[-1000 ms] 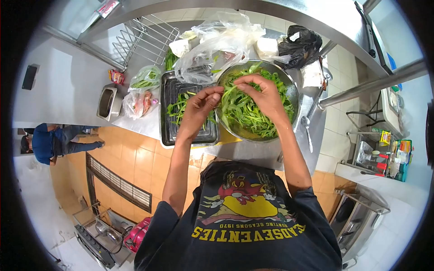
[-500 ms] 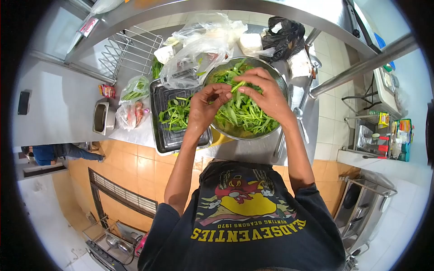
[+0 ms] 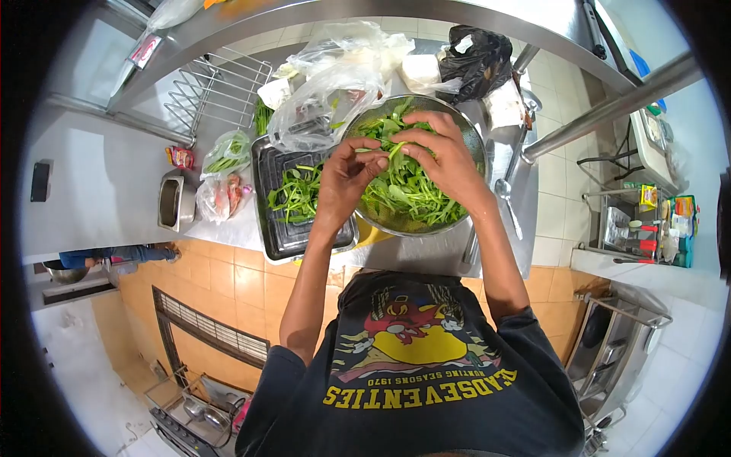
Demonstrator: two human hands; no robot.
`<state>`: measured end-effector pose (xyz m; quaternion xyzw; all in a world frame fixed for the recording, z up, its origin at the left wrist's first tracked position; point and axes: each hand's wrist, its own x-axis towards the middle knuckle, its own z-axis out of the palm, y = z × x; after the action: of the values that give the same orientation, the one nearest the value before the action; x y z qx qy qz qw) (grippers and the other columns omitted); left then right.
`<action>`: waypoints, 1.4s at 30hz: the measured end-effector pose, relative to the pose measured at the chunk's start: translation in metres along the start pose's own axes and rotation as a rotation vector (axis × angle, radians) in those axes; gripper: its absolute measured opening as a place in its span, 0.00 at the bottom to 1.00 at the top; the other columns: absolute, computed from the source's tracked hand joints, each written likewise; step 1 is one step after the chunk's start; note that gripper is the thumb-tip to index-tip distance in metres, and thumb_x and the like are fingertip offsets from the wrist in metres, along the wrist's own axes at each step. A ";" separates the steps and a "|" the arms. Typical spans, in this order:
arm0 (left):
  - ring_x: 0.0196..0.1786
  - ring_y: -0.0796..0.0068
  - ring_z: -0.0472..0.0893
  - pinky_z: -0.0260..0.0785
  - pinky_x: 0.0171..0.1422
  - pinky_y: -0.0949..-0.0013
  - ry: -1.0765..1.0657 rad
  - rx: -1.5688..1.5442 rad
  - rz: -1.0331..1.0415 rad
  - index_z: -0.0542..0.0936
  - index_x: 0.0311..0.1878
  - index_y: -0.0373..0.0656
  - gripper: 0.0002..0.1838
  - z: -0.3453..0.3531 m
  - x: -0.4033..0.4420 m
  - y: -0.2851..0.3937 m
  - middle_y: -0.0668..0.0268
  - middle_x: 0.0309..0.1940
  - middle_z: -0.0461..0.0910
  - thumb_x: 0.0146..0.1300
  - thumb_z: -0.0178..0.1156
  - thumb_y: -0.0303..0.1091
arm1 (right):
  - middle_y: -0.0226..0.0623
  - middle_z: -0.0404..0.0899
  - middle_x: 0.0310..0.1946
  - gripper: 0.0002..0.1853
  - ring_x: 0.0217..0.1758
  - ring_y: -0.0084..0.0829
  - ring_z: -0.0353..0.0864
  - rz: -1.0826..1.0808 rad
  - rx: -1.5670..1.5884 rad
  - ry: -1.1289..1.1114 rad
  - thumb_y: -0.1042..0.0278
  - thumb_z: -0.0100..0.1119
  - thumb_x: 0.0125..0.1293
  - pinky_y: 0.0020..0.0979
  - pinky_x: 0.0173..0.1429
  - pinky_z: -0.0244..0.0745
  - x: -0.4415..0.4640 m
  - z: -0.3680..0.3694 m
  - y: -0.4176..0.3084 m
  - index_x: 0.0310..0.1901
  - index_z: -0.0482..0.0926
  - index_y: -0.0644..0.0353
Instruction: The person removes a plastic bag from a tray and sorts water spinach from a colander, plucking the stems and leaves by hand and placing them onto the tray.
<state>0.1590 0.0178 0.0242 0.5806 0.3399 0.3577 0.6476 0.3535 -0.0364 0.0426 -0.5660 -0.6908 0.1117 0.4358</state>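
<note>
A large round metal colander (image 3: 477, 137) stands on the steel table, heaped with leafy water spinach (image 3: 415, 194). Over it, my right hand (image 3: 443, 161) is closed, pinching a short green water spinach stem (image 3: 397, 149) between thumb and fingers. My left hand (image 3: 349, 181) is closed as well, its thumb and fingertips meeting the same stem from the left side; their exact grip is partly hidden. Left of the colander lies a black ridged tray (image 3: 285, 242) with more cut water spinach (image 3: 295, 194) on it, partly behind my left wrist.
Clear plastic bags (image 3: 335, 99) and a black plastic bag (image 3: 480, 65) lie behind the colander. A spoon (image 3: 509, 206) rests at the right. To the left are a bag of greens (image 3: 227, 152), a steel container (image 3: 172, 202) and a wire rack (image 3: 217, 91). A steel shelf (image 3: 365, 17) spans overhead.
Both hands stay over the colander; the stem between them has turned more upright, and the right fingers have shifted slightly. At far left, a person in the background has moved.
</note>
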 end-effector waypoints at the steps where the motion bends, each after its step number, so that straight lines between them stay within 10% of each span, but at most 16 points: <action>1: 0.46 0.79 0.81 0.73 0.52 0.74 -0.011 -0.010 0.001 0.75 0.55 0.39 0.17 0.000 0.000 0.000 0.64 0.42 0.85 0.64 0.65 0.27 | 0.37 0.76 0.46 0.09 0.54 0.40 0.73 0.002 0.004 -0.008 0.68 0.62 0.63 0.39 0.64 0.62 -0.001 0.001 0.003 0.44 0.84 0.55; 10: 0.41 0.80 0.82 0.75 0.48 0.73 0.066 0.465 0.148 0.83 0.49 0.39 0.13 0.008 -0.005 0.012 0.66 0.40 0.86 0.61 0.69 0.29 | 0.38 0.77 0.40 0.10 0.48 0.38 0.75 0.103 0.144 -0.057 0.73 0.64 0.61 0.35 0.57 0.67 -0.004 -0.001 0.004 0.44 0.83 0.60; 42: 0.38 0.83 0.78 0.72 0.46 0.74 0.090 0.489 0.111 0.84 0.40 0.36 0.07 0.009 -0.007 0.013 0.68 0.33 0.84 0.63 0.66 0.30 | 0.34 0.77 0.34 0.08 0.43 0.38 0.75 0.010 0.139 -0.053 0.73 0.65 0.55 0.38 0.56 0.64 -0.007 0.015 0.001 0.37 0.80 0.58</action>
<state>0.1616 0.0082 0.0385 0.7213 0.4125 0.3255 0.4513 0.3434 -0.0369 0.0298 -0.5347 -0.6900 0.1764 0.4549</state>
